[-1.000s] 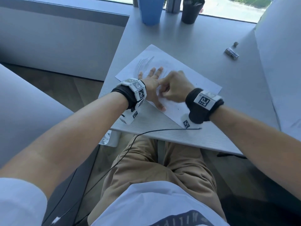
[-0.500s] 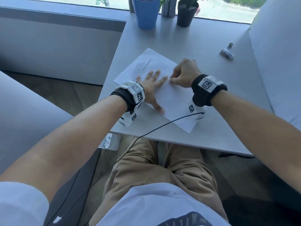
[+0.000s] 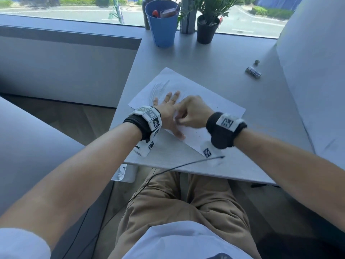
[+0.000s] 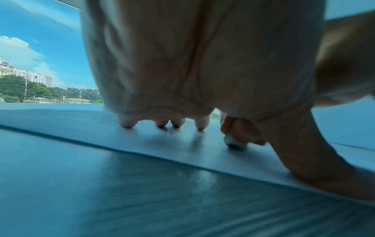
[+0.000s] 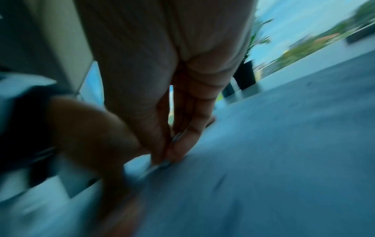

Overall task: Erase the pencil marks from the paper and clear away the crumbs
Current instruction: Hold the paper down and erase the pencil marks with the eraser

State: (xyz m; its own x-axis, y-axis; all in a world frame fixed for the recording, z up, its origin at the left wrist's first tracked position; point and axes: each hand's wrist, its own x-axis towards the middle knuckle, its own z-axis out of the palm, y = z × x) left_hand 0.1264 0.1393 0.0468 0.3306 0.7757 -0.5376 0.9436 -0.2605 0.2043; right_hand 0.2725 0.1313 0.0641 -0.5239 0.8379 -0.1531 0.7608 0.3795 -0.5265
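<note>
A white sheet of paper [image 3: 214, 101] lies slantwise on the grey table [image 3: 242, 53], with grey pencil marks [image 3: 158, 88] near its far left corner. My left hand [image 3: 168, 107] lies flat on the sheet with fingers spread, its fingertips [image 4: 162, 124] pressing the paper. My right hand [image 3: 190, 114] is curled just right of it, pinching a small eraser [image 4: 233, 141] whose tip touches the paper. The right wrist view is blurred, but the eraser [image 5: 162, 163] shows between thumb and fingers. Dark crumbs [image 3: 197, 135] dot the sheet near my right wrist.
A blue bucket [image 3: 162, 25] and a black plant pot [image 3: 207, 29] stand at the table's far edge by the window. A small wrapped block [image 3: 253, 72] and a grey ball [image 3: 257, 62] lie at the far right, beside a white panel [image 3: 313, 71].
My right hand swung out toward the far right of the sheet, then came back beside my left hand. The left hand has stayed pressed on the paper.
</note>
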